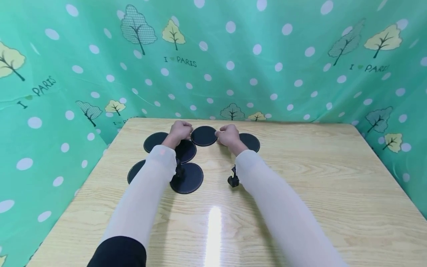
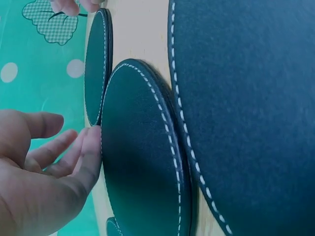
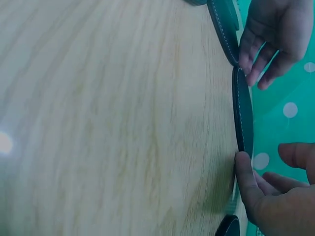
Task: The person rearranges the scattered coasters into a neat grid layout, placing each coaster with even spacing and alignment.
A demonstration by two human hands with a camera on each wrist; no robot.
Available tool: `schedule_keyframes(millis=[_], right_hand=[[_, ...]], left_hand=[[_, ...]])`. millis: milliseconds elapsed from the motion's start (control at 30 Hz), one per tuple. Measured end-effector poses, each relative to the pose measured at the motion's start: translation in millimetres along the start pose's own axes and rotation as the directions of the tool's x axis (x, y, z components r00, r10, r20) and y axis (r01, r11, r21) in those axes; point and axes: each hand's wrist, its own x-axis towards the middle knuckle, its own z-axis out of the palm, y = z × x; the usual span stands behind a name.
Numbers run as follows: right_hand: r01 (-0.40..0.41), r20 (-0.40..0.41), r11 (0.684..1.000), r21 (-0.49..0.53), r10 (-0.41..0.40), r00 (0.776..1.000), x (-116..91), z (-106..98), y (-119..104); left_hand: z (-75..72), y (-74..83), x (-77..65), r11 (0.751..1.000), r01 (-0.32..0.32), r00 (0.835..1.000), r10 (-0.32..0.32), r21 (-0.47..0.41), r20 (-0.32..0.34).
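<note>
A round black coaster [image 1: 204, 136] with pale edge stitching lies flat near the table's back edge, between my two hands. My left hand [image 1: 181, 131] is at its left side, where it meets another black coaster [image 1: 186, 151]; in the left wrist view the fingertips [image 2: 92, 133] touch the edges there, thumb held apart. From the other side, my right hand [image 1: 228, 135] rests a fingertip [image 3: 242, 158] against the coaster's right edge, its thumb also away. Neither hand grips anything. Just right of the right hand lies a further coaster [image 1: 251, 142], partly covered by it.
More black coasters lie on the left: one at the back [image 1: 154, 141], one half hidden by the left sleeve [image 1: 134, 171], one nearer me [image 1: 189, 178]. The pale wooden table [image 1: 317, 185] ends at a green dotted cloth [image 1: 253, 66] behind and on both sides.
</note>
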Motion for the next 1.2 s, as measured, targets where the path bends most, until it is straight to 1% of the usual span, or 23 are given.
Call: schedule_keyframes(millis=[167,233,300,367,433,533,667,767,967,1100,1200], right_hand=[[-0.025,-0.019,1.000,-0.016,0.025,1.000,1.6,3.0,-3.5],[-0.035,-0.020,0.999,-0.004,0.035,0.999,2.3,3.7,-4.1],[-0.051,-0.013,0.998,0.034,0.052,0.999,2.7,3.6,-3.5],[-0.070,0.004,0.992,0.105,0.070,0.998,2.7,2.8,-2.5],[-0.091,0.019,0.980,0.179,0.089,0.996,2.6,1.3,-1.2],[-0.104,0.032,0.962,0.252,0.099,0.995,2.6,-0.7,0.2],[-0.111,0.022,0.961,0.253,0.108,0.994,2.6,-2.1,0.6],[-0.105,0.020,0.964,0.243,0.103,0.994,2.3,-2.0,-0.9],[-0.098,-0.014,0.965,0.242,0.105,0.994,0.3,-3.9,-5.6],[-0.075,-0.045,0.963,0.259,0.089,0.995,-1.2,-7.1,-6.6],[-0.050,-0.053,0.960,0.276,0.067,0.996,-2.5,-10.0,-6.6]], left_hand=[[1.8,2.4,-1.8,0.999,0.000,0.999,0.003,-0.048,0.047],[2.4,3.2,-1.8,0.998,-0.001,0.998,0.004,-0.057,0.064],[2.7,3.6,-1.5,0.997,0.000,0.997,0.005,-0.073,0.072],[2.7,3.6,-1.2,0.996,0.008,0.997,-0.001,-0.085,0.074],[2.8,3.2,-0.8,0.995,0.017,0.997,-0.010,-0.100,0.072],[3.0,2.6,-0.2,0.993,0.029,0.997,-0.021,-0.115,0.070],[4.2,2.9,0.1,0.994,0.016,0.998,-0.009,-0.112,0.069],[4.4,3.9,-1.4,0.994,0.004,0.998,0.002,-0.108,0.057],[3.6,5.7,-3.8,0.990,-0.012,0.999,0.017,-0.137,0.036],[2.8,6.9,-5.3,0.989,-0.033,0.999,0.039,-0.142,0.038],[2.7,7.8,-7.3,0.986,-0.036,0.998,0.044,-0.165,0.045]])
